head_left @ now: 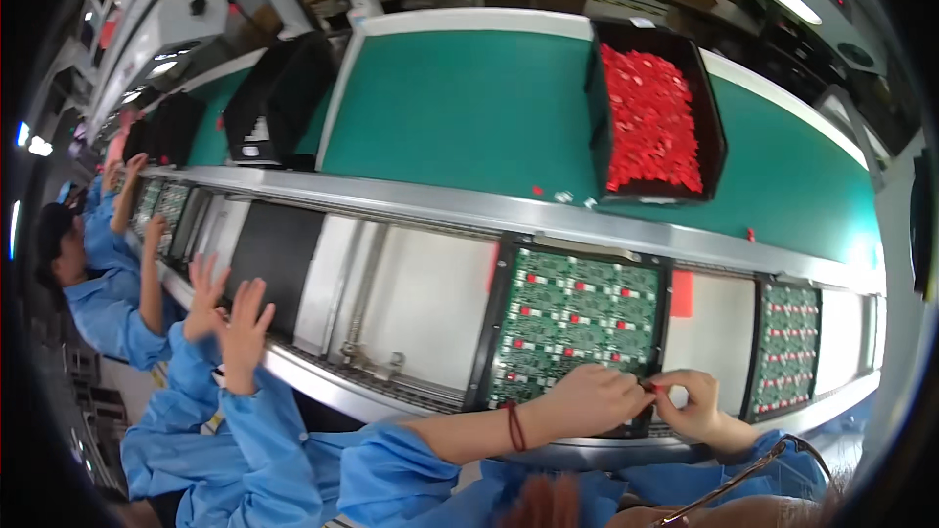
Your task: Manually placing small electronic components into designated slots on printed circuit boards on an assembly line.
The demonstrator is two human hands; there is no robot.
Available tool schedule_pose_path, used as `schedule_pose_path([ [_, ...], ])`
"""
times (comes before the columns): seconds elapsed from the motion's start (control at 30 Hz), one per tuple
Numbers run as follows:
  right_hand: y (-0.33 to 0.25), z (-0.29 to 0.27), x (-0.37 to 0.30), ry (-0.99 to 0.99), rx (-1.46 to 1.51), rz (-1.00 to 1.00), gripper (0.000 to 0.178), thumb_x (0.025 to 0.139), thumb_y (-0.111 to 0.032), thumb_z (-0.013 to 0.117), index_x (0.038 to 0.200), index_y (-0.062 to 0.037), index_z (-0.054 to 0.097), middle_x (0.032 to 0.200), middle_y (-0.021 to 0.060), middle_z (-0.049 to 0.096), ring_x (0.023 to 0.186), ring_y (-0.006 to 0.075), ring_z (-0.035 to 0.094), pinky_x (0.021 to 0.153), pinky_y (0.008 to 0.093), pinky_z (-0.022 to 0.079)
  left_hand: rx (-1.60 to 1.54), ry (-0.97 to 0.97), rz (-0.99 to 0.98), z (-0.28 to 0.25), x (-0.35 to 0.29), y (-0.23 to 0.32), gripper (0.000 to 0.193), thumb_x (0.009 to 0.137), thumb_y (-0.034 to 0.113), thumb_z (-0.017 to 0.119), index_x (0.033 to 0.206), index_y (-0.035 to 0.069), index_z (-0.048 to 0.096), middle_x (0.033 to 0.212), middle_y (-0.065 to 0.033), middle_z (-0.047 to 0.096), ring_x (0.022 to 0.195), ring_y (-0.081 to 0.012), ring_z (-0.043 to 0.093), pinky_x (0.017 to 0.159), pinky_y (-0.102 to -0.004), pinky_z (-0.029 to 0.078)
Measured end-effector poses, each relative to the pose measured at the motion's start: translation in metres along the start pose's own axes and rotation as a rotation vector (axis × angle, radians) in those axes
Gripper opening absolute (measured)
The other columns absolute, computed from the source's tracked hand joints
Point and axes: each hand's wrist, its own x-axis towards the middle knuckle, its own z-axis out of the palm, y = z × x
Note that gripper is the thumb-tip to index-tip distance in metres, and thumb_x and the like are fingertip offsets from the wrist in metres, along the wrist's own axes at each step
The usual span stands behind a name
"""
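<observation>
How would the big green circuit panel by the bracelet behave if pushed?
The green panel probably stays stiff, lying flat inside its black frame. Wide and low, it would likely slide, not tip. Its exposed components may be fragile.

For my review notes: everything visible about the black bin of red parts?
The black bin is open-topped, deep-sided and roughly rectangular, seemingly plastic, with a whitish label on its far rim. Small red parts fill much of it. It sits on the green surface, right of the picture's centre, its near edge toward the metal rail. Nothing reaches into it.
</observation>
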Motion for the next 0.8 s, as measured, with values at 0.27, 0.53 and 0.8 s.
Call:
schedule_pose_path([
  [0.27,0.029,0.016,0.003,-0.049,0.073,0.07,0.02,0.071,0.005,0.061,0.09,0.0001,0.057,0.078,0.0107,0.065,0.062,0.0151,0.063,0.056,0.0239,0.049,-0.032,-0.068,0.02,0.017,-0.01,-0.028,0.027,0.079,0.022,0.061,0.058,0.01,0.05,0.055,0.0,0.044,0.048,-0.0136,0.051,0.044,-0.0266,0.04],
  [0.53,0.027,0.013,0.004,-0.017,0.079,0.062,0.02,0.07,0.004,0.062,0.089,-0.0016,0.058,0.077,0.0102,0.065,0.062,0.0167,0.063,0.056,0.0254,0.049,-0.384,-0.135,-0.326,0.007,-0.001,-0.02,0.032,0.083,0.029,0.058,0.061,0.006,0.052,0.051,-0.0049,0.05,0.047,-0.0206,0.053,0.043,-0.0308,0.041],
  [0.8,0.029,-0.001,0.022,-0.123,0.004,-0.157,0.026,0.063,-0.001,0.068,0.088,-0.0041,0.063,0.076,0.0068,0.064,0.057,0.0228,0.059,0.051,0.0307,0.045,-0.462,-0.325,-0.401,0.006,0.011,-0.023,0.029,0.084,0.032,0.056,0.073,0.005,0.056,0.06,-0.0079,0.058,0.051,-0.024,0.056,0.045,-0.0325,0.043],
])
